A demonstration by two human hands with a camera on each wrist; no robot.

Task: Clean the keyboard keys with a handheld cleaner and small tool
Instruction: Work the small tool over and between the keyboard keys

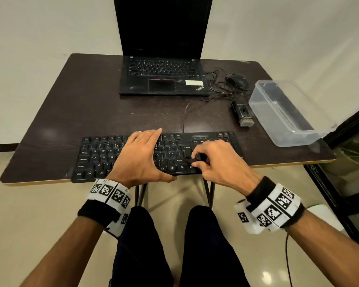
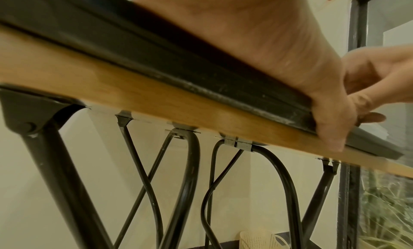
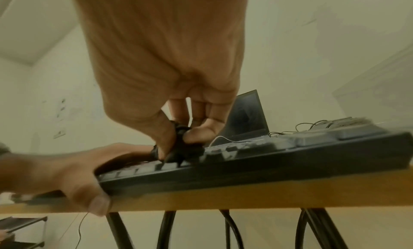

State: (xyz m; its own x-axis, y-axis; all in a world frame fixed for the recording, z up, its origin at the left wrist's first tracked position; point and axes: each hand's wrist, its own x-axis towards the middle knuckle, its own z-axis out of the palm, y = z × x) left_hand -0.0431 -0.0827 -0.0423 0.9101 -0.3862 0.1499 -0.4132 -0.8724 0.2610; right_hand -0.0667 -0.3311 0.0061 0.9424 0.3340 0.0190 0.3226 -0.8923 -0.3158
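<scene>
Left hand (image 1: 138, 156) flat on keyboard (image 1: 95, 156), thumb hooked over its near edge. Right hand (image 1: 214, 160) pinches small black tool (image 1: 196, 158) at right Shift/Ctrl keys; keyboard's long axis runs left-right.

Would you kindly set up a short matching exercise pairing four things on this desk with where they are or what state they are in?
Things:
1. left hand
2. right hand
3. handheld cleaner
4. clear tub

States:
A. lies unheld between mouse and keyboard
B. pinches a small black tool
C. lies flat on the keyboard, thumb over its front edge
D. stands at the table's right edge

Pairs: 1-C, 2-B, 3-A, 4-D
</scene>
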